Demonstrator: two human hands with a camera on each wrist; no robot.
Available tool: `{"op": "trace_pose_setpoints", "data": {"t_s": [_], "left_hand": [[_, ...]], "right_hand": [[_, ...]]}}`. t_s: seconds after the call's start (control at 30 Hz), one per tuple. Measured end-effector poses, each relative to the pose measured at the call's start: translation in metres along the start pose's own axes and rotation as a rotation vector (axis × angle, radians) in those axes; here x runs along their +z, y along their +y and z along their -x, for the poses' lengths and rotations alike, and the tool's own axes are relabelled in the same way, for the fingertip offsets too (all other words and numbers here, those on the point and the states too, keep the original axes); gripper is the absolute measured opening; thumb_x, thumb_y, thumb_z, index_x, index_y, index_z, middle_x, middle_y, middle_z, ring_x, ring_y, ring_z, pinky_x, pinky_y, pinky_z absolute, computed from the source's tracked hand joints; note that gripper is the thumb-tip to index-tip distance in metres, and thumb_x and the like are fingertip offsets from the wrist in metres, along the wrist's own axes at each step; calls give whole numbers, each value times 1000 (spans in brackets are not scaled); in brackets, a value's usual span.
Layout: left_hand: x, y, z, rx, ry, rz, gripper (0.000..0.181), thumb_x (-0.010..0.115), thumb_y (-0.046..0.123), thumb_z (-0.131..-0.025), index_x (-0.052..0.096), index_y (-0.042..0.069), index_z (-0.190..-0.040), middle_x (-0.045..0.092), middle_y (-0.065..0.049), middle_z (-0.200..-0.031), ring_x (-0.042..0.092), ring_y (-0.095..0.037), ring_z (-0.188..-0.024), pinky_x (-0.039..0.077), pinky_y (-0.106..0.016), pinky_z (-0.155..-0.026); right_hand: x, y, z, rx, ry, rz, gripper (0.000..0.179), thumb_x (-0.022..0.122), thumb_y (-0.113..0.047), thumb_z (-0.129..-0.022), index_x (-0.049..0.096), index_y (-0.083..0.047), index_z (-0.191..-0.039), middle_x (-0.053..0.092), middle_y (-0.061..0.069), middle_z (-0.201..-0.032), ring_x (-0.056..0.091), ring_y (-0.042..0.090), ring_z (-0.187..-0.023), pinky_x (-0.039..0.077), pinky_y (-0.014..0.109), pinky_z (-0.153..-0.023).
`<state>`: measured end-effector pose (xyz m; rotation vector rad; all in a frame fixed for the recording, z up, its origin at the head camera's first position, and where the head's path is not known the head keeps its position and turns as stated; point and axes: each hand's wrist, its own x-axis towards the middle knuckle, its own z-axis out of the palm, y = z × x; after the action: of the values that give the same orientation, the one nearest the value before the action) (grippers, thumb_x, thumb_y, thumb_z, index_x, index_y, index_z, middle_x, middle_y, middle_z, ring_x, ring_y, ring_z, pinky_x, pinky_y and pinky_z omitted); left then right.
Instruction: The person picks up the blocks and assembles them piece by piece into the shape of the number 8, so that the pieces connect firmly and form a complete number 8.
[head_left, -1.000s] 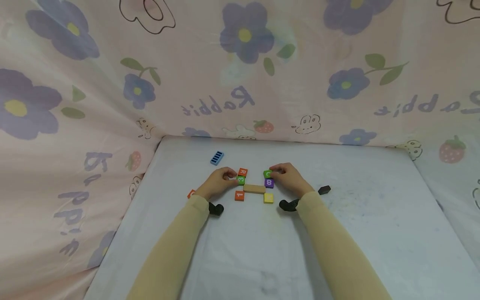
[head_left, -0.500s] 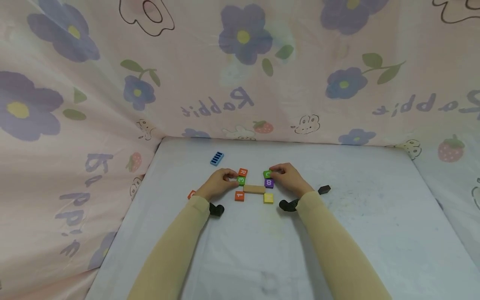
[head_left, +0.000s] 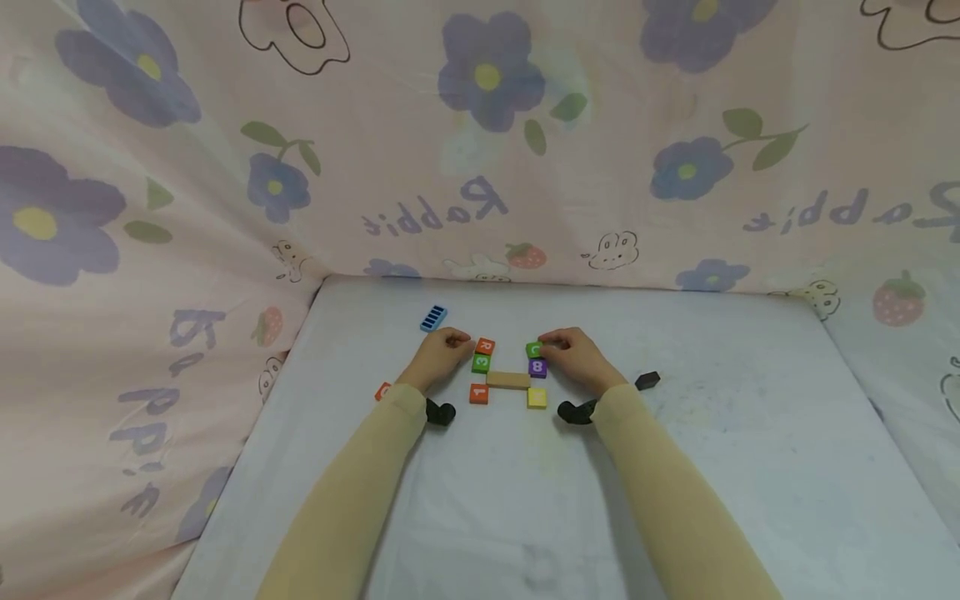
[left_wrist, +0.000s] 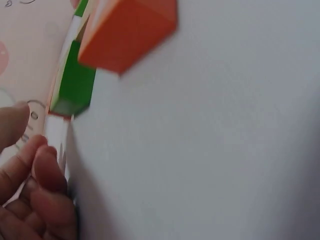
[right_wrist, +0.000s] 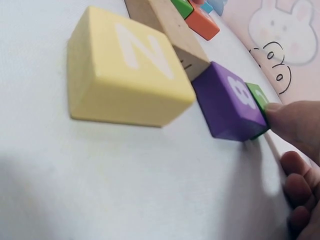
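Note:
My left hand (head_left: 441, 357) is beside the orange R block (head_left: 486, 346), its fingertips close to that block's left side. In the left wrist view, a gap shows between its bent fingers (left_wrist: 49, 172) and the green block (left_wrist: 76, 82). With thumb and fingers, my right hand (head_left: 581, 360) pinches a green letter block (head_left: 533, 350) behind the purple 8 block (head_left: 537, 367); its thumb (right_wrist: 295, 120) lies against the green one. A plain wooden plank (head_left: 508, 381) spans between the two columns. In front are an orange 1 block (head_left: 478, 393) and a yellow block (head_left: 537, 398).
A blue slotted block (head_left: 433, 318) lies at the back left of the white table (head_left: 720, 483). An orange block (head_left: 383, 390) is partly covered by the left wrist. To the right lies a dark block (head_left: 648, 381). A printed curtain (head_left: 570, 167) hangs behind the table.
My left hand has left the side of the green 3 block and shifted back toward the orange R block. The right hand stays on its green block.

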<state>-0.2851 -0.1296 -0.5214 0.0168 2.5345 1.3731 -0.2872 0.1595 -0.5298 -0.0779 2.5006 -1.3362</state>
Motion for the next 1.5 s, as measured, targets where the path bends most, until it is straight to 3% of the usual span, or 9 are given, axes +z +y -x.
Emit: {"op": "trace_pose_setpoints", "data": {"t_s": [0.13, 0.4, 1.23, 1.5], "left_hand": [[5, 6, -3, -34, -12, -9, 30, 66, 39, -92, 66, 16, -111, 63, 0, -103, 56, -19, -97, 45, -38, -88], [8, 9, -6, -37, -5, -45, 23, 69, 36, -90, 69, 19, -105, 63, 2, -98, 55, -19, -92, 45, -35, -83], [9, 9, -11, 16, -24, -65, 22, 68, 35, -91, 72, 19, -106, 65, 3, -96, 56, -18, -92, 45, -35, -83], [10, 10, -12, -26, -35, -38, 25, 65, 34, -93, 68, 19, -113, 63, 2, -101, 55, -19, -95, 45, -35, -85]], "right_hand": [[0, 2, -1, -9, -7, -6, 32, 64, -37, -93, 64, -21, -121, 45, 5, -129, 43, 26, -116, 33, 48, -101], [2, 0, 2, -12, -1, 14, 31, 63, -36, -94, 63, -22, -122, 44, 5, -130, 43, 25, -116, 33, 48, -102], [0, 1, 1, 20, 0, -17, 30, 64, -37, -93, 63, -24, -121, 43, 3, -128, 42, 25, -113, 34, 47, -99], [1, 0, 2, 20, 7, -15, 30, 63, -37, -93, 63, -24, -120, 43, 4, -128, 42, 25, -114, 33, 47, -100]]}}
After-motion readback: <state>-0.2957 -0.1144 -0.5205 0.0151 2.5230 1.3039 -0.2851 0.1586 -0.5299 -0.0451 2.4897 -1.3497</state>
